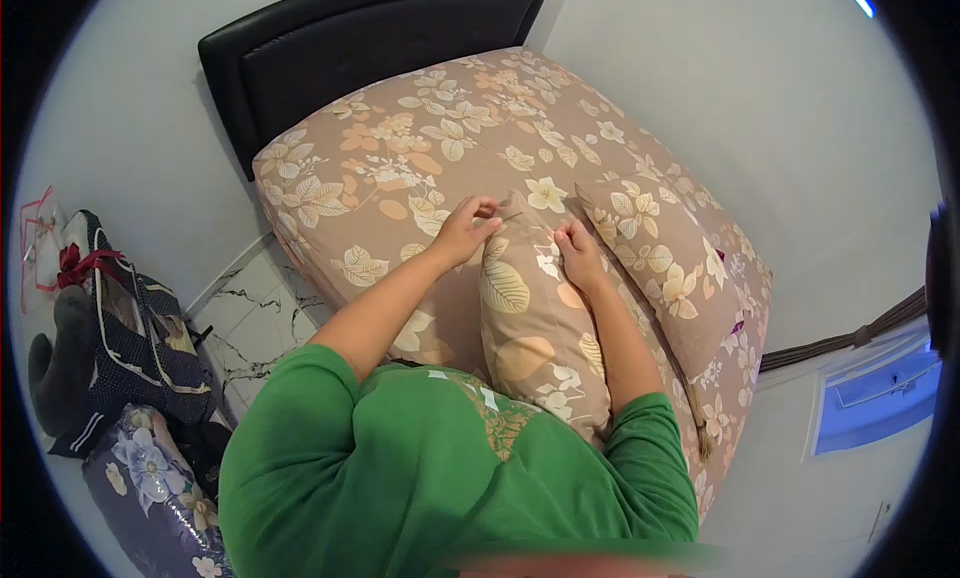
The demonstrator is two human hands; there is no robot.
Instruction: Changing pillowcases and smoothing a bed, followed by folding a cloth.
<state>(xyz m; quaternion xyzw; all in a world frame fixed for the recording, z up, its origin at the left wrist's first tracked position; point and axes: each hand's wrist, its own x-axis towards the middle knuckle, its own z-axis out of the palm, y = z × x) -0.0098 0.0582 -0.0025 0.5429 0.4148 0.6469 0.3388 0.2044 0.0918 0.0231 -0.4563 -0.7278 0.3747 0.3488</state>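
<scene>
A brown floral pillow point(517, 323) stands on end against my torso, over the bed's matching floral sheet point(457, 128). My left hand point(480, 222) is at the pillow's upper corner, thumb and fingers curled close to the fabric; whether they pinch it is unclear. On the pillow's other side, my right hand point(574, 244) is closed on the edge of the pillowcase. To the right lies a second floral pillow point(667, 270), with a bundle of thin straw-like bristles point(699, 420) beside its lower end, partly hidden.
A black padded headboard point(375, 45) borders the far side of the bed. Bags point(150, 330) with a red ribbon point(79, 267) and a dark floral bundle point(150, 488) stand at left, by the marble-patterned floor point(259, 315). A tied curtain point(847, 342) hangs at right.
</scene>
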